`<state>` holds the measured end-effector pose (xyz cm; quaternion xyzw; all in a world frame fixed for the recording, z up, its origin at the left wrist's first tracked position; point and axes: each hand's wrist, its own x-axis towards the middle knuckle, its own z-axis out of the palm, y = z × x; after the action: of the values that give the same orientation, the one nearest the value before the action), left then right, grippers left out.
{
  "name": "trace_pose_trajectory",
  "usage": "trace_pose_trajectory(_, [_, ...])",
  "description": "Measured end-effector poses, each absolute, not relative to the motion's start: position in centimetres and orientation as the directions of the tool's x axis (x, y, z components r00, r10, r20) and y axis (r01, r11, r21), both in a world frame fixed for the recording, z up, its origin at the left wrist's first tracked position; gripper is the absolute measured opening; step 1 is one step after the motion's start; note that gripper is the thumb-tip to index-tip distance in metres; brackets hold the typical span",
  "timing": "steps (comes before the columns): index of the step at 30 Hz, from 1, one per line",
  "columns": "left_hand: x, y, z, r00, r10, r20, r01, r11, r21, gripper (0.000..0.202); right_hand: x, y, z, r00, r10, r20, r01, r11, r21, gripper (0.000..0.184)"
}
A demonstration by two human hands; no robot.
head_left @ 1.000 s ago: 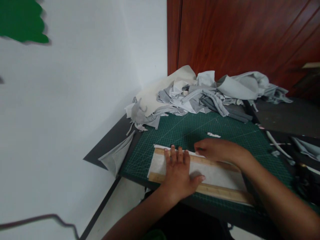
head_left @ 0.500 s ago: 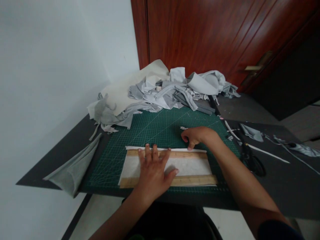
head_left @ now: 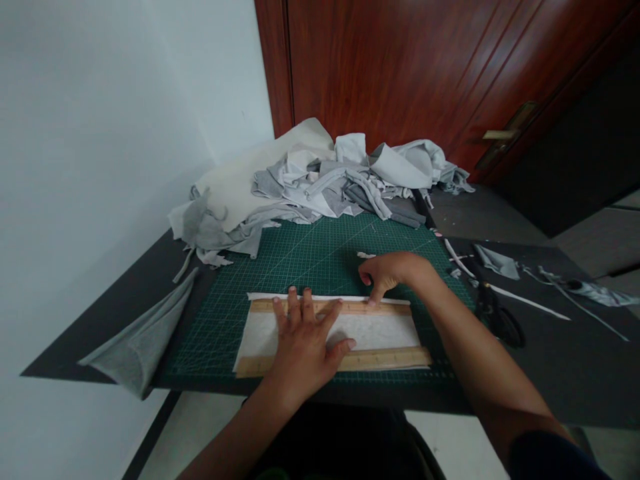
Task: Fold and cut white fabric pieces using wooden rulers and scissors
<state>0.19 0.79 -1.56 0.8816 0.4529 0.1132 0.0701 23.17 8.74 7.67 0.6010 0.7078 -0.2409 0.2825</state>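
Note:
A white fabric piece [head_left: 370, 331] lies on the green cutting mat [head_left: 320, 247], with its far edge folded in a narrow strip. Two wooden rulers rest on it: an upper ruler [head_left: 357, 307] along the fold and a lower ruler [head_left: 387, 358] near the front edge. My left hand [head_left: 305, 340] is spread flat across both, fingertips at the upper one and thumb by the lower. At the fold's right half, my right hand [head_left: 393, 273] presses its thumb tip down on the upper ruler's edge; its other fingers are curled in, holding nothing visible.
Grey and white fabric scraps [head_left: 320, 183] are heaped at the back. A grey cloth [head_left: 143, 340] hangs over the front edge at left. Black scissors [head_left: 497, 317] and thin fabric strips [head_left: 530, 301] lie at right. A white wall [head_left: 110, 133] borders the left side.
My right thumb has slid slightly from the folded strip onto the upper ruler's edge. My left hand stays flat in place. The view has shifted a little.

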Motion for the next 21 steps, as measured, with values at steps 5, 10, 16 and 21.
trace_pose_trajectory(5, [0.3,0.8,-1.7,0.562,0.814,0.145,0.785,-0.58,0.219,0.066,21.6,7.9,8.8,-0.001,0.756,-0.655,0.993,0.077,0.087,0.058])
trace_pose_trajectory(10, [0.3,0.9,-1.7,0.564,0.815,0.134,0.788,-0.58,0.209,0.067,21.8,7.9,9.2,0.094,0.766,-0.636,0.991,-0.01,0.133,0.055])
trace_pose_trajectory(16, [0.1,1.1,-2.0,0.588,0.8,0.121,0.776,-0.6,0.197,0.067,22.5,8.3,9.1,0.103,0.76,-0.641,0.99,-0.016,0.14,0.051])
trace_pose_trajectory(21, [0.0,1.1,-2.2,0.583,0.8,0.139,0.778,-0.6,0.189,0.069,23.4,8.8,8.9,0.044,0.737,-0.675,0.993,0.04,0.108,0.047])
